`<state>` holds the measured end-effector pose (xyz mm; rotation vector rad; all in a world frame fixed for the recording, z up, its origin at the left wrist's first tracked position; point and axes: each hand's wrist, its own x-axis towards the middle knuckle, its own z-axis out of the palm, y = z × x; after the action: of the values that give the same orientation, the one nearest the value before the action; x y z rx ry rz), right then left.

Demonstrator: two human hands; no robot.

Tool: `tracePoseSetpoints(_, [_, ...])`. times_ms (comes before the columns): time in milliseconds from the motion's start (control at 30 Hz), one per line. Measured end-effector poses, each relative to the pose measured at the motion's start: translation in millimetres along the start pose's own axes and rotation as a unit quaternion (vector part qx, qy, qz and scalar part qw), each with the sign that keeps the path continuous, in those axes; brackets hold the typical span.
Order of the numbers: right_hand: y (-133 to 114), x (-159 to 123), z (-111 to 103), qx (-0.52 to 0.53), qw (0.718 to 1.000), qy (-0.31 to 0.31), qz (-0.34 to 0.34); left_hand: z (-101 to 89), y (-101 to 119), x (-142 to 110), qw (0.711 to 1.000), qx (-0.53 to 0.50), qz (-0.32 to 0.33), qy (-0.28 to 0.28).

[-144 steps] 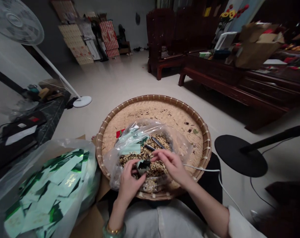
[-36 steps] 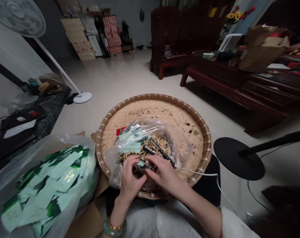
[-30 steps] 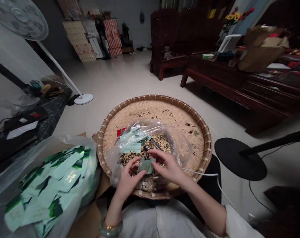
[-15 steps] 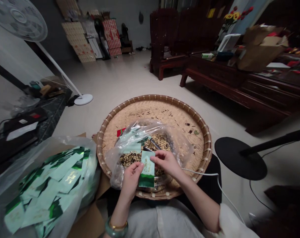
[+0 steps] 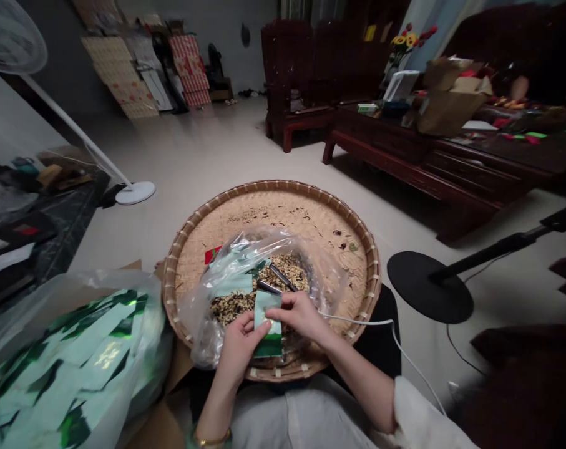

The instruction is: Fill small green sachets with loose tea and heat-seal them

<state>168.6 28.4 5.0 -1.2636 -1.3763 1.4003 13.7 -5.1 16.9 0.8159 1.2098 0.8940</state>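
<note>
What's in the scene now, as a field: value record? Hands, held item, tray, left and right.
left hand: gripping the packet at its left edge
right hand: thumb on packet's front
held item: packet, pale green above, dark green below
tray: round, woven; holds clear bag with dried mix
left: plastic bag of green packets
right: black stand base

Dim light leaves the upper right corner nearly black; the pale floor (image 5: 208,149) carries a soft sheen, with deep shadow under the bench (image 5: 395,146). Glare streaks the clear plastic bag (image 5: 268,240). Edge distortion slants the blurry fan (image 5: 14,37).
</note>
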Motion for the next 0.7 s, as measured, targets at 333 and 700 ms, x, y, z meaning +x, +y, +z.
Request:
tracePoseSetpoints(333, [-38.4, -28.3, -7.2, -0.072, 0.965, 0.045, -0.247, 0.0, 3.7, -5.2, 0.987, 0.089, 0.123, 0.043])
tracePoseSetpoints(700, [-76.6, -60.7, -13.1, -0.346, 0.840, 0.055, -0.415, -10.5, 4.8, -17.3, 0.941, 0.209, 0.260, 0.057])
